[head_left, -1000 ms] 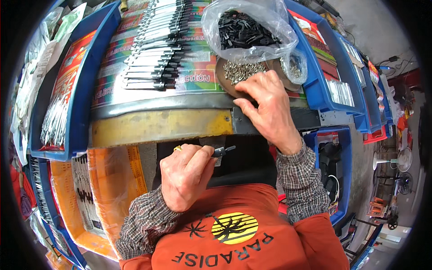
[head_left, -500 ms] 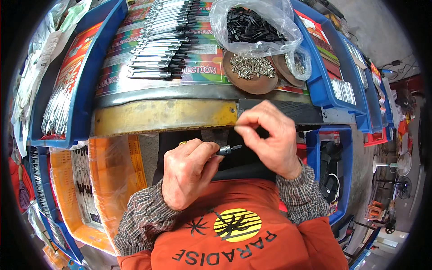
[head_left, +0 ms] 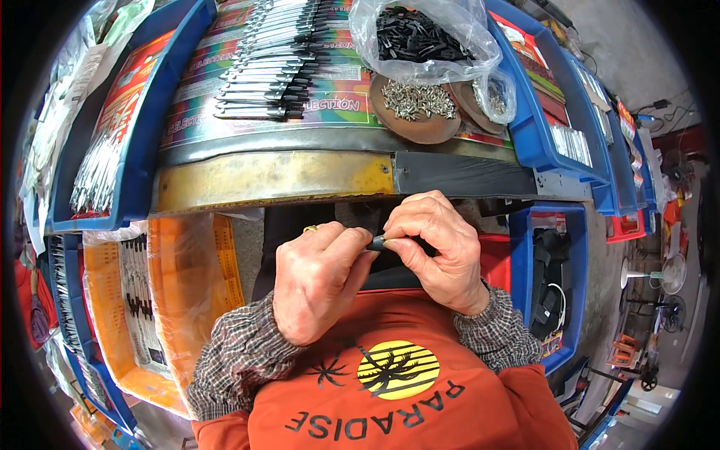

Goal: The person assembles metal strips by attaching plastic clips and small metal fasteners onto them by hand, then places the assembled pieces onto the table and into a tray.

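Note:
My left hand (head_left: 319, 277), with a ring on one finger, is closed around a slim dark-grey piece (head_left: 378, 243). Only a short end of it pokes out past the thumb and forefinger; the rest is hidden in the palm. Against that end, my right hand (head_left: 439, 251) has its thumb and forefinger pinched together. A tiny shiny bit shows at those fingertips, too small to name. Both hands are over my lap, just in front of the table edge.
Silver-and-black slim tools (head_left: 266, 71) lie in a row on the table (head_left: 277, 176). A clear bag (head_left: 484, 64) holds black parts, beside a brown dish (head_left: 390, 129) of small metal pins. Blue bins (head_left: 135, 176) flank the table; an orange crate (head_left: 176, 300) stands lower left.
My right hand has moved left and closed its fingertips on the end of the dark-grey piece. The left hand keeps its hold, and the piece's thin tip is now covered.

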### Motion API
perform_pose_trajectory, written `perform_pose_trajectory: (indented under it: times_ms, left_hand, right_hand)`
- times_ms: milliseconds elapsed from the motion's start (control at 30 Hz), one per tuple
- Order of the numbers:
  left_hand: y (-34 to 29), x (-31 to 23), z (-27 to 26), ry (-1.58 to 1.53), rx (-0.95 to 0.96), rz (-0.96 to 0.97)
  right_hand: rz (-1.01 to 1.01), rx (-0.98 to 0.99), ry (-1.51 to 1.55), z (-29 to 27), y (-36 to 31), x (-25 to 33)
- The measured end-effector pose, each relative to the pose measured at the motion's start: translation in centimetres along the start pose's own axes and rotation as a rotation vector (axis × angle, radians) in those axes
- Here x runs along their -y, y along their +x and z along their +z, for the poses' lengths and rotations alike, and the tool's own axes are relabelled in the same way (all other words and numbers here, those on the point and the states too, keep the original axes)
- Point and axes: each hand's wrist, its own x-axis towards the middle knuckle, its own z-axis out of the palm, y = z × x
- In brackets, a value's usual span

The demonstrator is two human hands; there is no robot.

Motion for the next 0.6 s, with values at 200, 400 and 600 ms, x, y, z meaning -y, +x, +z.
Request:
perform_pose_trajectory:
  times_ms: [200,400,600]
  left_hand:
    - [0.0,0.3,0.6,0.088,-0.044,0.06]
    - [-0.2,0.4,0.5,0.094,-0.018,0.025]
    - [-0.6,0.8,0.7,0.14,-0.043,0.087]
  right_hand:
    - [-0.145,-0.018,-0.245,0.3,-0.1,0.7]
    - [-0.253,-0.019,-0.42,0.8,-0.4,0.9]
    - [-0.341,-0.021,-0.54,1.5,-2.0,0.1]
